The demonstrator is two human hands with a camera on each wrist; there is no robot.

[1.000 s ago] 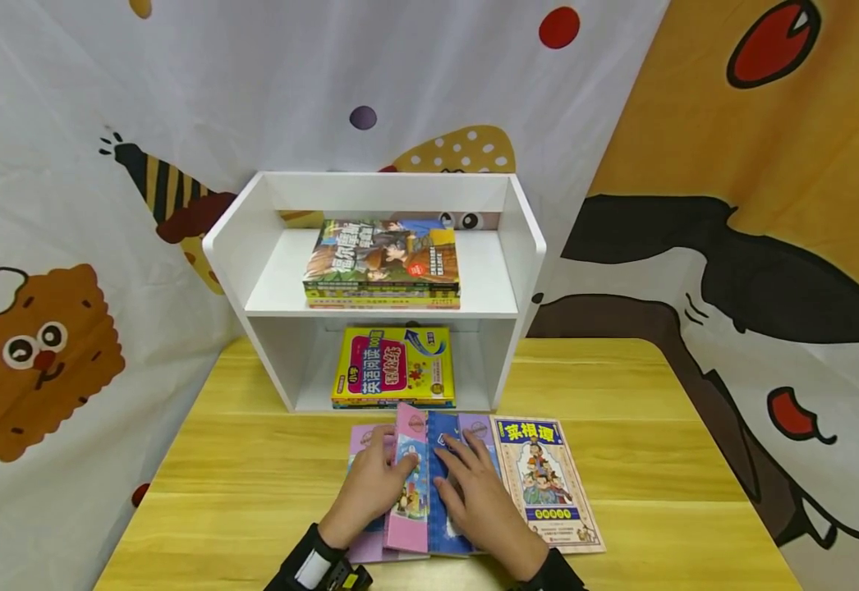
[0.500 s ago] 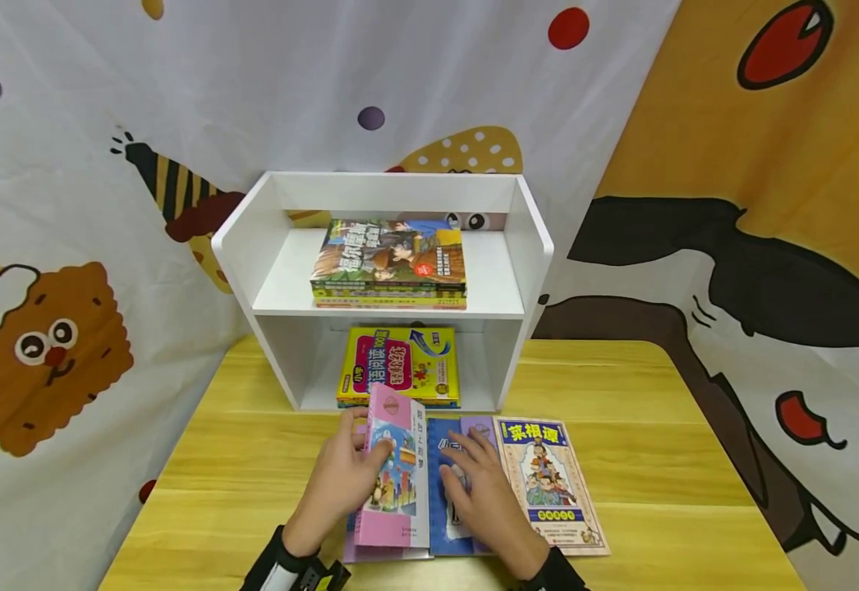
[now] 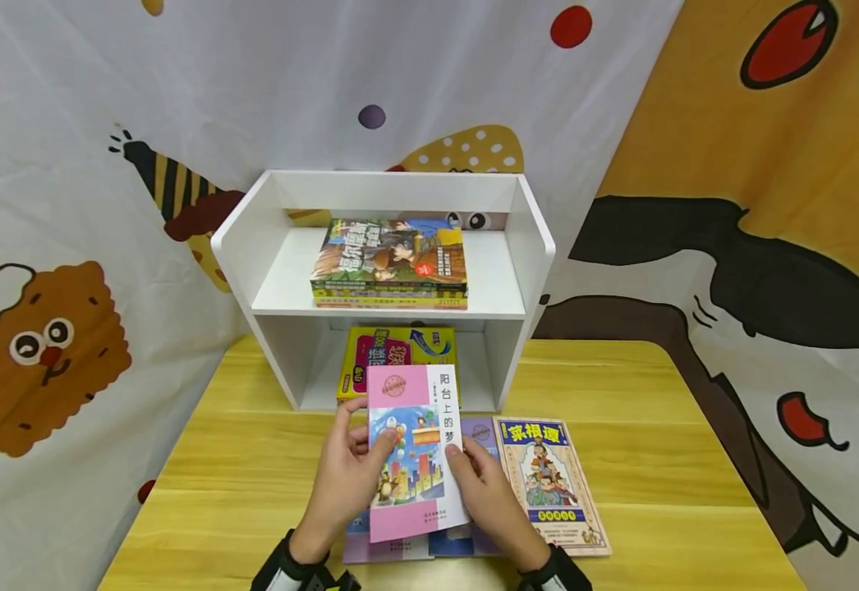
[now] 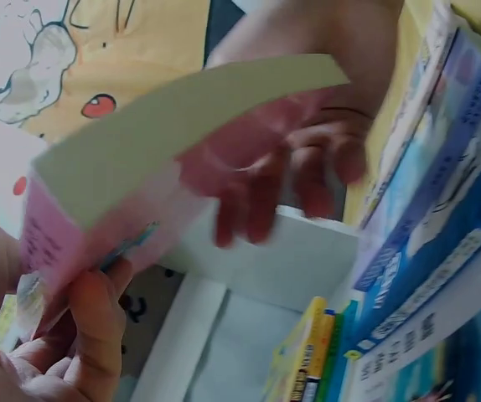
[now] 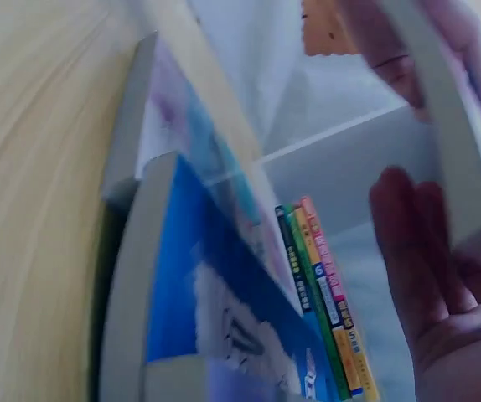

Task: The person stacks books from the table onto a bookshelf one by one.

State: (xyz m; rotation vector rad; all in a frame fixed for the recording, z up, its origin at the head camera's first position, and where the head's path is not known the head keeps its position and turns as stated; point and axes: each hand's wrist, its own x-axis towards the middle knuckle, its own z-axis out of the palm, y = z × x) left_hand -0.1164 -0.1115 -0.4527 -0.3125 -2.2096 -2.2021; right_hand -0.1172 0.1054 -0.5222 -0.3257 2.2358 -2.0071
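Observation:
A pink-and-white book (image 3: 407, 451) is held up off the table between both hands. My left hand (image 3: 341, 484) grips its left edge, thumb on the cover and fingers behind. At the right edge my right hand (image 3: 492, 501) holds it the same way, thumb on the white strip. The book's pale page block (image 4: 182, 126) shows in the left wrist view. Below it lie a blue book (image 5: 207, 285), a purple book (image 3: 483, 439) and another purple-pink book (image 3: 392, 548), all partly hidden. To their right rests a cream book (image 3: 551, 484) with a blue title band.
A white two-tier shelf (image 3: 267, 271) stands behind the books. Its upper tier bears a stack of books (image 3: 392, 254). In the lower tier sits a stack topped by a yellow book (image 3: 359, 353). All this is on a wooden table (image 3: 659, 460) before a printed curtain (image 3: 178, 98).
My left hand has lifted the pink-and-white book off the others and turned its cover up. My right hand has come off the blue book and taken the lifted book's right edge.

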